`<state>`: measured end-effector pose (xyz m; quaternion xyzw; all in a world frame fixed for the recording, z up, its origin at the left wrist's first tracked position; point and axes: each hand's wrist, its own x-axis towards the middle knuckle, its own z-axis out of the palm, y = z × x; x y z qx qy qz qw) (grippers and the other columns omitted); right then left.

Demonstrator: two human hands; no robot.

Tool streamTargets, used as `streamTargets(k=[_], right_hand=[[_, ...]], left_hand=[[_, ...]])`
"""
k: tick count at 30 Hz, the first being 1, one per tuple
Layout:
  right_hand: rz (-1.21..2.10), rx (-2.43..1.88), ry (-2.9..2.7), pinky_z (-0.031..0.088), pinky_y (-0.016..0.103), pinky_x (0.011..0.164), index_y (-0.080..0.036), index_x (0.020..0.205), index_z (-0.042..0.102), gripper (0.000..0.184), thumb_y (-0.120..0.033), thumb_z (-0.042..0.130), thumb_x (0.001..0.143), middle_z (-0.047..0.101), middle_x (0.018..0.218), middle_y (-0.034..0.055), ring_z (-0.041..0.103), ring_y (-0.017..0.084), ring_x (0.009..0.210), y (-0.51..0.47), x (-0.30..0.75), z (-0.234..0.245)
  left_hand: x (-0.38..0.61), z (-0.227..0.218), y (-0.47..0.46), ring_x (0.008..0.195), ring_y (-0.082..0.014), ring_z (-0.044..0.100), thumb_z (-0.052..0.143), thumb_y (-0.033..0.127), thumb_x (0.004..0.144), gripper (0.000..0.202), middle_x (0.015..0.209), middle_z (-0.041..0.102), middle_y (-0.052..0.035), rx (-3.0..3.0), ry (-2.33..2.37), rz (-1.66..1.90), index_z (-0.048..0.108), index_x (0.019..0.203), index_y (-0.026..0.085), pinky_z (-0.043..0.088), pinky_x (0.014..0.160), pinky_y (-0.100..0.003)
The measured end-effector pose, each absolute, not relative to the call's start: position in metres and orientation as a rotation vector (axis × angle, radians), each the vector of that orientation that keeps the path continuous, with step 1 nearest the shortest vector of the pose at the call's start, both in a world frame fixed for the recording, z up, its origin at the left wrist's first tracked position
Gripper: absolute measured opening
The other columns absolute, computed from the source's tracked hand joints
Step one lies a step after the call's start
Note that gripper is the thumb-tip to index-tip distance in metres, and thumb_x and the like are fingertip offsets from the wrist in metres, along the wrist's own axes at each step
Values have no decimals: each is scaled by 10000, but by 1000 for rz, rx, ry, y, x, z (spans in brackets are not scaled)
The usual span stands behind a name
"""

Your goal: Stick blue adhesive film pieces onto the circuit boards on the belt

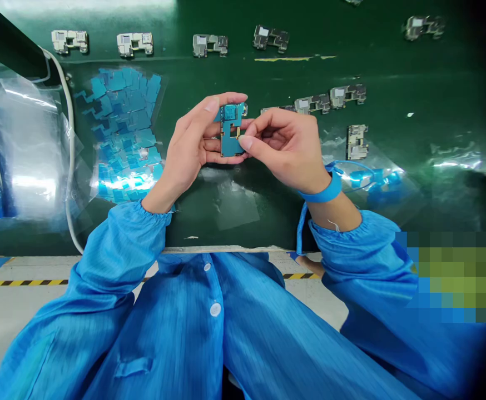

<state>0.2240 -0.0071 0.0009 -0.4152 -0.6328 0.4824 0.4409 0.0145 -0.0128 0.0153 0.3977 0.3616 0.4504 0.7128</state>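
Left fingers (214, 145) curl behind the phone circuit board (231, 130), left thumb (212, 105) lying across the top, so the left hand (188, 130) cradles the board in mid-air above the bench (393, 66). Right thumb (246, 143) and right forefinger (253, 125) are pressed toward each other in a pinch at the board's right edge, beside a narrow gold strip (238, 133); from my view I can't tell if they have the board itself or something small on it. The right hand (284, 150) is otherwise bent, with its other fingers folded in. Board is mostly covered in blue film. My call: light, stiff, a bit fragile, and the film may be slippery, so I'd take it by the outer edges, not the components. Just beside the right hand, metal-shielded boards (312, 103) lie on the bench, more in a row above (209, 45). Left of the hands sits a heap of blue film pieces (122, 133), then a clear plastic bag (26, 150) and a white cable (70, 150). Blue wrist strap (320, 189) on the right wrist, coiled cord (302, 233) running down off it. Blue smock sleeves (113, 250) at the bottom, floor with hazard tape (21, 282) beyond the bench edge.
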Motion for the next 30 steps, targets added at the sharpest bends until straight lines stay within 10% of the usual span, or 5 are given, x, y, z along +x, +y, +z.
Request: streamTargets(k=[12, 30], right_hand=[[1176, -1045, -1584, 719, 438, 983, -239, 839, 731, 475, -677, 905, 899, 760, 883, 36, 822, 313, 1175, -7, 223, 0], [1201, -1065, -1557, 717, 452, 975, -251, 843, 732, 451, -654, 931, 882, 754, 900, 54, 808, 331, 1196, -7, 224, 0]], left_hand=[[18, 28, -20, 925, -230, 873, 607, 530, 1103, 375, 1173, 883, -45, 862, 831, 1012, 724, 1308, 238, 768, 827, -364], [15, 2, -6, 978, -342, 868, 781, 716, 852, 552, 1163, 895, 27, 917, 832, 992, 772, 1276, 363, 789, 820, -512]])
